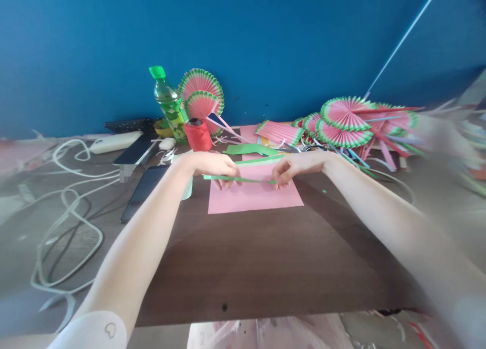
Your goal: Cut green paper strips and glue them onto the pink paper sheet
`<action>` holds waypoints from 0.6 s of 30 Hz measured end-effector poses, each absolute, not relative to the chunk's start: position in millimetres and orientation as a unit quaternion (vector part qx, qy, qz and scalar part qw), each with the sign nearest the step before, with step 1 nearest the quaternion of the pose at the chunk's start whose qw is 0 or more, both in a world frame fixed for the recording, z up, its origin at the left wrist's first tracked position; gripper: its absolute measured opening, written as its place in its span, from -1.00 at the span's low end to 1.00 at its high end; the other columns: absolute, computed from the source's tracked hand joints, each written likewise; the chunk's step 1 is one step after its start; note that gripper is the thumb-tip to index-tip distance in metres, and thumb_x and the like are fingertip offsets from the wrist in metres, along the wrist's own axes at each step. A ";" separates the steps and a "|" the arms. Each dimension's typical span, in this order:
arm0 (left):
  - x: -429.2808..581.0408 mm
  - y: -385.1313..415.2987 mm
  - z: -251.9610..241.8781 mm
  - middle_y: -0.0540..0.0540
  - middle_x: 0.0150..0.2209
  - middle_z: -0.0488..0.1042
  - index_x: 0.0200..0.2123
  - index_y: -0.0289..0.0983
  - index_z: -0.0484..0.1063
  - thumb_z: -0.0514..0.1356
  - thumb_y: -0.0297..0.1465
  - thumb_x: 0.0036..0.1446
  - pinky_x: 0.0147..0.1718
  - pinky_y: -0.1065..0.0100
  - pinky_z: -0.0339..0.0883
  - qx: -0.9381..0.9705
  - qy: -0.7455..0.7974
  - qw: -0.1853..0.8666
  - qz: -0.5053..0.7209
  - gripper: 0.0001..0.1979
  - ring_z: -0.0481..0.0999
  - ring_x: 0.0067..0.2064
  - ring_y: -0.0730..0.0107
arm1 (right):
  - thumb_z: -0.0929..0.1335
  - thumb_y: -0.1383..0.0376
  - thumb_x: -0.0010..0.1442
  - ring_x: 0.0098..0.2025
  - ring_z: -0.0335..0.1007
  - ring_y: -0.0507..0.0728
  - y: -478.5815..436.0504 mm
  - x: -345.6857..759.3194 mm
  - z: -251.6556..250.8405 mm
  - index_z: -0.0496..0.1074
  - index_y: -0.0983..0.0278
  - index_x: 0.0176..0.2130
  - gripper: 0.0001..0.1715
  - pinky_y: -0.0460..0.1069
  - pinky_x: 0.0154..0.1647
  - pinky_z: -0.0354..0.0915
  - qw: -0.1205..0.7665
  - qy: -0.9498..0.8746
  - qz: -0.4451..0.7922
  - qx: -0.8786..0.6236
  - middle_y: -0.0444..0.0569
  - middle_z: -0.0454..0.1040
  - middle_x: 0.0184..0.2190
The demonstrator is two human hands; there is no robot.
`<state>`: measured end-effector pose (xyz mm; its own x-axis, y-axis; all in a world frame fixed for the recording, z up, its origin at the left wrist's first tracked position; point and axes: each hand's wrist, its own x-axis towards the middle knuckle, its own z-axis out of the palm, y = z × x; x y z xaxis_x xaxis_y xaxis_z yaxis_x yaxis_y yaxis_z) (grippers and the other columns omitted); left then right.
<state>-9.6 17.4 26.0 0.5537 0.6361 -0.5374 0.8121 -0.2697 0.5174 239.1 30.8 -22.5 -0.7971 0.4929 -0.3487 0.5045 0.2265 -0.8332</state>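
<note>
A pink paper sheet (256,200) lies flat on the dark table, with a green and white band along its far edge. Above it, a narrow green paper strip (253,180) stretches between my two hands. My left hand (215,168) pinches the strip near its left end. At the other end, my right hand (290,168) has its fingers closed on the strip. Another green paper piece (251,148) rests just beyond the sheet. A pale green object (187,189) is partly covered by my left wrist.
Behind my hands stand a green-capped bottle (170,106) and a red thread spool (198,135). Pink-and-green folded paper fans (347,120) pile up at the back right, near a blue wall (243,45). Phones (142,192) and a white cable (68,227) occupy the left.
</note>
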 end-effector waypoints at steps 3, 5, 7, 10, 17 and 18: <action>-14.1 17.4 16.8 -0.05 -0.36 0.50 -0.30 -0.23 0.49 0.13 -0.29 -0.08 -0.40 0.49 0.22 0.784 0.457 0.403 -0.122 -0.74 0.42 -0.39 0.45 | 0.38 0.16 -0.05 -0.37 0.36 0.02 32.5 244.5 -19.8 0.51 0.26 -0.44 -0.78 -0.10 -0.37 0.25 0.025 0.805 -0.498 0.320 -0.10 0.51 -0.45; -17.3 16.2 11.5 -0.05 -0.39 0.49 -0.35 -0.25 0.48 0.15 -0.30 -0.10 -0.40 0.48 0.22 0.781 0.451 0.412 -0.127 -0.77 0.42 -0.39 0.44 | 0.39 0.15 -0.06 -0.42 0.35 0.01 32.5 246.7 -18.5 0.52 0.25 -0.45 -0.78 -0.10 -0.39 0.24 0.036 0.809 -0.485 0.330 -0.11 0.50 -0.46; -20.1 14.8 8.6 -0.04 -0.45 0.47 -0.42 -0.26 0.46 0.16 -0.31 -0.11 -0.43 0.48 0.20 0.786 0.442 0.411 -0.135 -0.82 0.40 -0.42 0.45 | 0.38 0.12 -0.06 -0.51 0.30 -0.02 32.2 248.5 -17.3 0.52 0.26 -0.46 -0.75 -0.11 -0.49 0.21 0.054 0.804 -0.482 0.344 -0.12 0.49 -0.51; -21.8 13.2 8.3 -0.01 -0.49 0.44 -0.48 -0.25 0.45 0.17 -0.29 -0.11 -0.48 0.48 0.15 0.798 0.440 0.387 -0.145 -0.84 0.33 -0.47 0.49 | 0.37 0.07 -0.07 -0.62 0.20 -0.06 31.2 250.7 -15.3 0.52 0.26 -0.48 -0.69 -0.13 -0.64 0.09 0.080 0.794 -0.485 0.358 -0.13 0.43 -0.61; -19.3 12.8 6.4 -0.02 -0.37 0.50 -0.41 -0.23 0.48 0.24 -0.31 -0.19 -0.46 0.48 0.13 0.789 0.433 0.410 -0.149 -0.81 0.38 -0.38 0.45 | 0.48 0.09 -0.26 -0.67 0.16 -0.06 19.3 246.6 -5.9 0.45 0.28 -0.65 -0.69 -0.10 -0.66 0.01 0.094 0.739 -0.493 0.449 -0.17 0.33 -0.73; -18.8 12.6 5.5 -0.02 -0.35 0.50 -0.39 -0.23 0.48 0.25 -0.32 -0.21 -0.46 0.48 0.13 0.788 0.429 0.415 -0.149 -0.78 0.38 -0.38 0.45 | 0.49 0.09 -0.27 -0.68 0.15 -0.06 17.5 245.7 -4.6 0.44 0.29 -0.66 -0.67 -0.10 -0.66 0.00 0.101 0.738 -0.491 0.452 -0.17 0.32 -0.74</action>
<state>-18.8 12.6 5.5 0.5879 0.5527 -0.5907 0.7998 -0.2874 0.5271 245.7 17.5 -4.6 -0.5714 0.5683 -0.5921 0.7659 0.1100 -0.6335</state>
